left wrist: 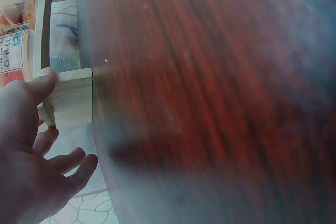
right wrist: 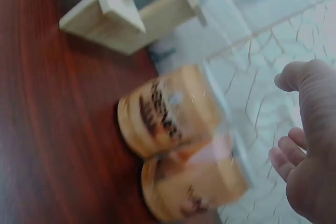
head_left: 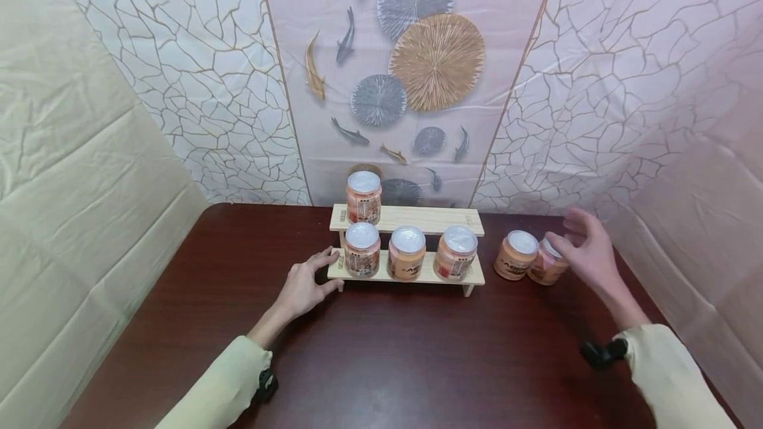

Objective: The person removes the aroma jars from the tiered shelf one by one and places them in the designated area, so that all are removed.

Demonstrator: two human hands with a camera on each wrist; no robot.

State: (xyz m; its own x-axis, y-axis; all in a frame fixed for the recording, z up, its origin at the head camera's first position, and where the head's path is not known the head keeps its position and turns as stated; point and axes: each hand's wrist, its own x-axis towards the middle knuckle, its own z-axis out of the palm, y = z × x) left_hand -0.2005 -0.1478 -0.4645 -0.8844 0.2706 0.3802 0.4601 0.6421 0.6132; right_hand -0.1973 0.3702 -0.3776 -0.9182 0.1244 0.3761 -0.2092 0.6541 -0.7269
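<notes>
A two-step wooden display rack stands on the table and carries several jars with white lids. One jar is on the upper step; three, among them a middle jar, line the lower step. My left hand holds the lower step's left end, its thumb at the front edge and other fingers round the end. Two more jars stand side by side right of the rack: a nearer-in jar and an outer jar. Above the outer jar hovers my right hand, fingers loosely bent, holding nothing.
The dark red-brown table meets a patterned cloth backdrop behind the rack. Pale cloth walls rise at left and right, the right wall close beside my right hand.
</notes>
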